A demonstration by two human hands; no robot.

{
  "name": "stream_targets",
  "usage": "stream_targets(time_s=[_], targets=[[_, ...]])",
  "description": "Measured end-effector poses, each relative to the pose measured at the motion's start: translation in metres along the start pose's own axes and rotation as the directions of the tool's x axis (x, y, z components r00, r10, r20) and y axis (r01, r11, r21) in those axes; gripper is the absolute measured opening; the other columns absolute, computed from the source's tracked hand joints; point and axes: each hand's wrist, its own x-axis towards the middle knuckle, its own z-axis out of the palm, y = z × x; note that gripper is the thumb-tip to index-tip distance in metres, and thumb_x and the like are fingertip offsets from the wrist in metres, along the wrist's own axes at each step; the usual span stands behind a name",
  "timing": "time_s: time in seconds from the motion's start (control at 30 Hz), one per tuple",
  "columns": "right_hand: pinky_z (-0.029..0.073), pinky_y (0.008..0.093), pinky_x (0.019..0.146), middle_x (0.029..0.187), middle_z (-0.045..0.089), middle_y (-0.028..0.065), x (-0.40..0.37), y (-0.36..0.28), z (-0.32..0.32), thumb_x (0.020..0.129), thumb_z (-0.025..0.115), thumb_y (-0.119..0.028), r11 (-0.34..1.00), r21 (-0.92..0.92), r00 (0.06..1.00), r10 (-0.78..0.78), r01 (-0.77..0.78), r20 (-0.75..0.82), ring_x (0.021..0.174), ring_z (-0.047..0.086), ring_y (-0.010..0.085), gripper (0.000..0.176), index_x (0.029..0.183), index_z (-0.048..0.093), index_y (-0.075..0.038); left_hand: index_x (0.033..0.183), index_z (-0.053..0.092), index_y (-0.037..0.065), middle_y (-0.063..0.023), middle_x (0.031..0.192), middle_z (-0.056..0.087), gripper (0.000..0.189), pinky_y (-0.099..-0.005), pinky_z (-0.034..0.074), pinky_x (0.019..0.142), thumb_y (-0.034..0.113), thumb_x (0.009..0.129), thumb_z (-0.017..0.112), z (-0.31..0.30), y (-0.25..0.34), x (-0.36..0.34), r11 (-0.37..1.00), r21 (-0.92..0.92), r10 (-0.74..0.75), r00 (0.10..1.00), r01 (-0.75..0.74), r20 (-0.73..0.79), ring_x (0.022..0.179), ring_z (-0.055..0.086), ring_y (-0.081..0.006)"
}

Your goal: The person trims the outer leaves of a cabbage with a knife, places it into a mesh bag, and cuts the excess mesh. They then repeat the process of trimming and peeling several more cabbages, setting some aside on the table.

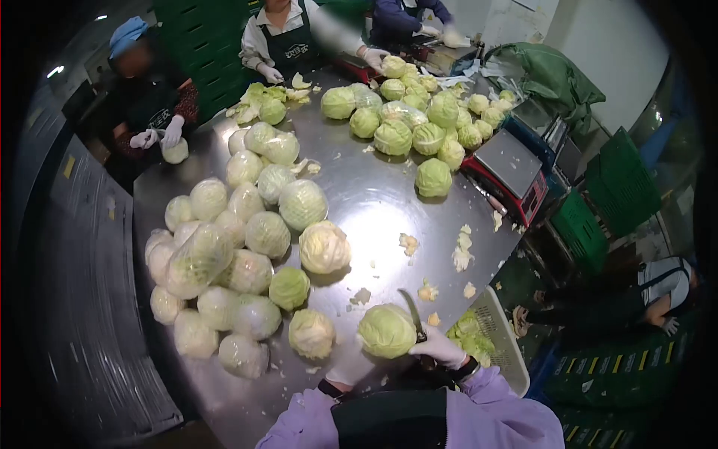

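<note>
Close to my body, a pale green cabbage (387,331) is held between my two white-gloved hands. My left hand (350,364) supports its lower left side; the fingers are mostly hidden and slightly blurred. In my right hand (440,347), closed round the handle, is a knife (412,313) with a curved dark blade pointing up and away along the cabbage's right side. A trimmed cabbage (312,334) sits just left of these, with a greener cabbage (289,288) and a large yellowish cabbage (324,248) beyond it.
Film-wrapped cabbages (200,260) crowd the metal table's left side; more cabbages (428,138) lie at the back near a red scale (508,170). Leaf scraps (463,251) are scattered about. A white basket (502,329) of leaves stands at my right. Several co-workers are around.
</note>
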Motion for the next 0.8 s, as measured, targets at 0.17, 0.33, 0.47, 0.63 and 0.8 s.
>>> stream_targets(time_s=[0.17,0.33,0.47,0.63,0.8], targets=[[0.048,0.0204,0.054,0.103,0.062,0.0049,-0.037,0.049,0.023,0.087,0.064,-0.009,0.99,0.086,0.97,0.128,-0.112,-0.207,0.061,0.057,0.0069,0.059,0.138,0.036,-0.002,0.13,0.044,-0.001,-0.0151,0.12,0.054,0.064,-0.0337,0.041,0.098,0.021,0.077,0.073,0.032,0.03,-0.039,0.923,0.338,0.256,0.949,-0.184,-0.182,0.111,0.054,-0.024],[0.05,0.0223,0.053,0.091,0.062,0.0056,-0.057,0.119,0.039,0.095,0.048,-0.011,0.993,0.073,0.954,0.107,-0.09,-0.28,0.059,0.059,0.0095,0.043,0.136,0.037,-0.005,0.134,0.041,-0.001,-0.0177,0.125,0.05,0.081,-0.038,0.042,0.096,0.029,0.069,0.08,0.022,0.012,-0.047,0.337,0.935,0.419,0.907,-0.112,-0.043,0.115,0.049,-0.0303],[0.051,0.0302,0.054,0.083,0.063,0.0101,-0.068,0.096,0.05,0.094,0.048,-0.017,0.943,-0.288,0.935,0.057,-0.165,-0.351,0.058,0.062,0.0162,0.042,0.134,0.041,-0.006,0.134,0.042,-0.001,-0.0194,0.125,0.048,0.09,-0.0434,0.043,0.094,0.045,0.066,0.079,0.024,0.004,-0.048,-0.157,0.987,0.399,0.913,-0.026,0.088,0.114,0.046,-0.0379],[0.051,0.0449,0.059,0.087,0.065,0.0145,-0.072,0.097,0.058,0.091,0.05,-0.023,0.535,-0.84,0.88,-0.35,-0.093,-0.321,0.069,0.063,0.0338,0.042,0.13,0.045,-0.009,0.136,0.037,0.003,-0.0195,0.122,0.046,0.096,-0.044,0.043,0.09,0.048,0.063,0.08,0.046,0.005,-0.037,-0.224,0.974,0.272,0.962,0.026,0.037,0.111,0.047,-0.0375],[0.05,0.0457,0.061,0.082,0.064,0.0135,-0.072,0.089,0.052,0.091,0.05,-0.022,0.473,-0.869,0.883,-0.335,-0.144,-0.328,0.067,0.063,0.0348,0.036,0.125,0.049,-0.009,0.134,0.034,0.004,-0.0182,0.118,0.046,0.098,-0.0444,0.044,0.088,0.048,0.061,0.081,0.04,-0.006,-0.02,-0.073,0.996,0.267,0.963,0.057,-0.036,0.11,0.047,-0.0361]])
